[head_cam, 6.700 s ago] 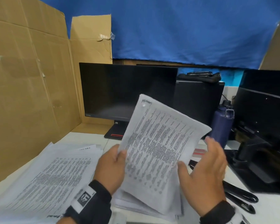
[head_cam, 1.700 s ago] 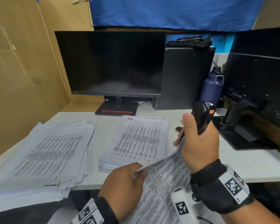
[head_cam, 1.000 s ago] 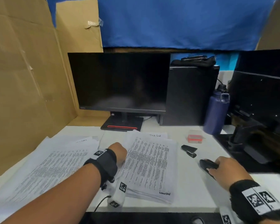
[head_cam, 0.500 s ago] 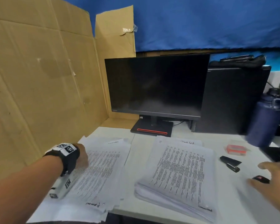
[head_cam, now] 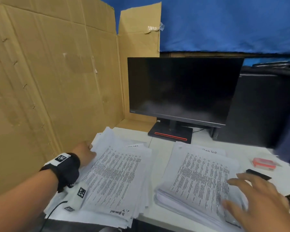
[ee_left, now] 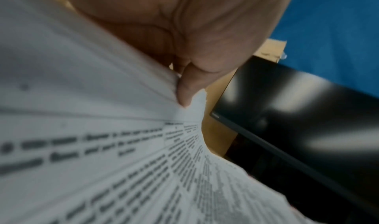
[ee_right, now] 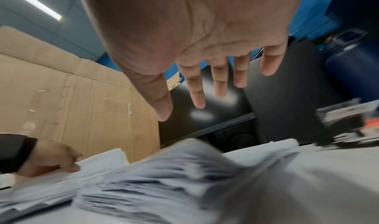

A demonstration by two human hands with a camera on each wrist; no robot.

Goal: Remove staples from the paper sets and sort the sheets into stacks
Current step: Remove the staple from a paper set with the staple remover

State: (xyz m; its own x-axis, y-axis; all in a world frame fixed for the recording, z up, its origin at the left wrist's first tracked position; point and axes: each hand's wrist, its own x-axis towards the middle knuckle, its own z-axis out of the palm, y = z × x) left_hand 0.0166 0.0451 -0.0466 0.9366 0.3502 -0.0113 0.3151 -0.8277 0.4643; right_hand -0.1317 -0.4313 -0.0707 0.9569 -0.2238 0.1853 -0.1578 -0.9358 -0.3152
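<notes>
Setting: a white desk (head_cam: 159, 148) is standing before a tall cardboard screen (head_cam: 49, 81) and a blue cloth backdrop (head_cam: 224, 22).
Left stack: a loose, fanned pile of printed sheets (head_cam: 114, 174) is lying on the desk's left part, close to the cardboard.
Left hand (head_cam: 84, 152): it is reaching to the far left edge of that pile. In the left wrist view the thumb is pressing down on a raised bundle of sheets (ee_left: 102, 89), pinching it; the fingers underneath are hidden.
Right stack: a thicker, tidier pile (head_cam: 199, 180) is lying to the right of the first, with a strip of bare desk between them.
Right hand (head_cam: 258, 203): it is hovering over the near right corner of the right stack, fingers spread and straight, holding nothing.
Beyond the right hand: a small black tool (head_cam: 258, 174) and a red and clear box (head_cam: 263, 163) are lying on the desk.
Behind: a dark monitor (head_cam: 182, 87) is standing at the back.
</notes>
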